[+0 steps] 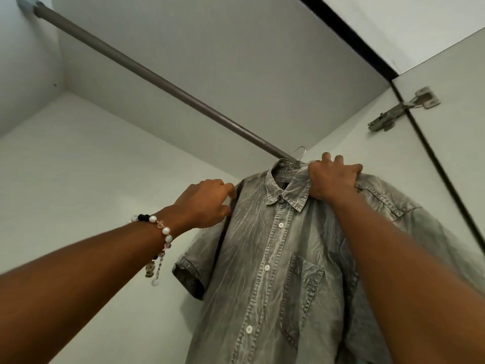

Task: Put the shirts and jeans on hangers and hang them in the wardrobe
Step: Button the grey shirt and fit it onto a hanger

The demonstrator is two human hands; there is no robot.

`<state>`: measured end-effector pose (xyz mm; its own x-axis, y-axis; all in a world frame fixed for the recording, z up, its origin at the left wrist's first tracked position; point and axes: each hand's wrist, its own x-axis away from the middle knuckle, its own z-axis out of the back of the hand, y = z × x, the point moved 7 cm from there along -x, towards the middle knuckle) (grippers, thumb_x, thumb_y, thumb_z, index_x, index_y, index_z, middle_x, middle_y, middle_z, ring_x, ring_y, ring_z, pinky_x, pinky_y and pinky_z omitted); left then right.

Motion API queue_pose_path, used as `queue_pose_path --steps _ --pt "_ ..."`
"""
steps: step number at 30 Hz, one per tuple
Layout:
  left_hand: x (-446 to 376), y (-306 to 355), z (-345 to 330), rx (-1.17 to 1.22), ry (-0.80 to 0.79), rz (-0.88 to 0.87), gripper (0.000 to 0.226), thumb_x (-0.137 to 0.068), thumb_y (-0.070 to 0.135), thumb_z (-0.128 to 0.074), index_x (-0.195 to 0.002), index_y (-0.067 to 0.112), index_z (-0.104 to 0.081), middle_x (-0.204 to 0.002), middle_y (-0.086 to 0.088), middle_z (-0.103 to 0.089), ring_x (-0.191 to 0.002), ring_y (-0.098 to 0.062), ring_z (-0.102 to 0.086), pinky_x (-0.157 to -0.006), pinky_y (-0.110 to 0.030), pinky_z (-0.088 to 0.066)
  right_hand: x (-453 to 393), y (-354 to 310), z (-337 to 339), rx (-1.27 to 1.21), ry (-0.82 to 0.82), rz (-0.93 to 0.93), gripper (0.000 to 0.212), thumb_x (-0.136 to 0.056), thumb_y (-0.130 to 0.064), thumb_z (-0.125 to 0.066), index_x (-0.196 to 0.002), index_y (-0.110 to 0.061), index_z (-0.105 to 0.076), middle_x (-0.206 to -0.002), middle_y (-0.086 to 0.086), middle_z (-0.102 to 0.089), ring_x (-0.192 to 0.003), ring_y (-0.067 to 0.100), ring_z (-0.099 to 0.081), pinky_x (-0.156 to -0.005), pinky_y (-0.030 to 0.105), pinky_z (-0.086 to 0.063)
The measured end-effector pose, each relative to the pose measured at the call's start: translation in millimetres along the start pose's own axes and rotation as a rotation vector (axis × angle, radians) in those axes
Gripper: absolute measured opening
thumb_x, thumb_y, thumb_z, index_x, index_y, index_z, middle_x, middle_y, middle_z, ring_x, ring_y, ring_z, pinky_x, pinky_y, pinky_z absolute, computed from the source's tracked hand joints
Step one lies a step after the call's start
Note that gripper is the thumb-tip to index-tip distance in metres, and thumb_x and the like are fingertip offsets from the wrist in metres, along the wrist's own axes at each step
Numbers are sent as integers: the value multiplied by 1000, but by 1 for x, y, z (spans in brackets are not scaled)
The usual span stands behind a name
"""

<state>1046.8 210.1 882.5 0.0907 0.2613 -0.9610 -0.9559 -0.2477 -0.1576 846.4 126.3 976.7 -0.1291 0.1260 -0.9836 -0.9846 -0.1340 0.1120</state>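
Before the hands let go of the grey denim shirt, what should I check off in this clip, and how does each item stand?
1. Thin metal hanger hook over the brown wardrobe rail: cannot tell; it sits at the rail's end, but its seat is hidden.
2. Grey short-sleeved denim shirt on the hanger: ok, collar up, front buttoned.
3. Right hand gripping the shirt's shoulder by the collar: ok.
4. Left hand pinching the other shoulder edge: ok.
5. Free rail beside the shirt: ok, the visible length is bare.
6. Hinged wardrobe door clear of the shirt: cannot tell.
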Motion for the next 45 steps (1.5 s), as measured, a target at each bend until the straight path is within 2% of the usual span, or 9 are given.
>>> queue_pose_path --steps 13,17,23,26,29,32,36,38,45 --pt "-32 -5 -23 -30 45 -2 35 -92 28 -56 -126 20 -53 -121 -5 -58 -108 -23 -54 -91 -40 -49 -43 -38 -42 -1 81 103 39 -91 -20 -49 -130 -20 -50 -132 5 -46 -126 28 -38 -99 63 -28" --pt "-20 -2 -35 23 35 -6 37 -89 30 -60 -125 22 -54 -118 -5 -59 -104 -22 -56 -89 -41 -51 -32 -29 -37 15 157 117 49 -94 -33 -48 -140 -21 -38 -139 4 -47 -130 30 -38 -101 67 -23" --pt "21 14 -31 104 -46 -40 42 -89 33 -61 -128 22 -51 -122 -7 -57 -109 -24 -54 -90 -37 -48 28 -23 -21 71 179 223 63 -98 -28 -42 -153 -22 -11 -160 9 -16 -145 32 -16 -111 65 -5" --pt "53 27 -23 168 -78 -65 43 -89 32 -61 -130 21 -50 -122 -8 -58 -113 -24 -52 -89 -33 -43 81 -25 -12 126 104 311 62 -95 -31 -48 -150 -22 -21 -159 8 -20 -146 30 -15 -111 66 0" --pt "92 45 -18 240 -159 -108 45 -89 32 -61 -131 19 -49 -128 -7 -56 -120 -23 -50 -98 -33 -41 143 -23 -1 201 -8 383 39 -95 -33 -44 -133 -25 -49 -147 7 -40 -141 29 -25 -109 68 3" --pt "127 60 -19 299 -227 -149 49 -86 37 -63 -131 23 -47 -132 -5 -54 -122 -22 -49 -100 -41 -42 194 -5 5 221 -148 368 34 -96 -35 -41 -125 -29 -57 -142 3 -44 -139 29 -23 -108 68 1" --pt "171 86 -16 364 -318 -171 50 -87 38 -61 -133 25 -45 -132 -4 -54 -123 -22 -48 -101 -41 -42 252 44 21 157 -365 264 59 -92 -58 -42 -146 -39 -27 -159 -1 -18 -146 27 -12 -110 66 -2" --pt "187 101 -6 439 -334 -176 49 -87 36 -62 -132 25 -45 -132 -2 -54 -123 -21 -48 -101 -40 -40 280 65 40 113 -382 220 68 -92 -60 -43 -150 -37 -17 -160 -3 -14 -147 23 -13 -110 63 -7" --pt "244 188 52 902 -290 -22 37 -85 23 -67 -121 21 -58 -107 -2 -65 -94 -16 -62 -86 -30 -51 376 138 118 -20 -348 55 58 -93 -54 -48 -143 -27 -36 -146 1 -42 -130 26 -40 -100 47 -31"
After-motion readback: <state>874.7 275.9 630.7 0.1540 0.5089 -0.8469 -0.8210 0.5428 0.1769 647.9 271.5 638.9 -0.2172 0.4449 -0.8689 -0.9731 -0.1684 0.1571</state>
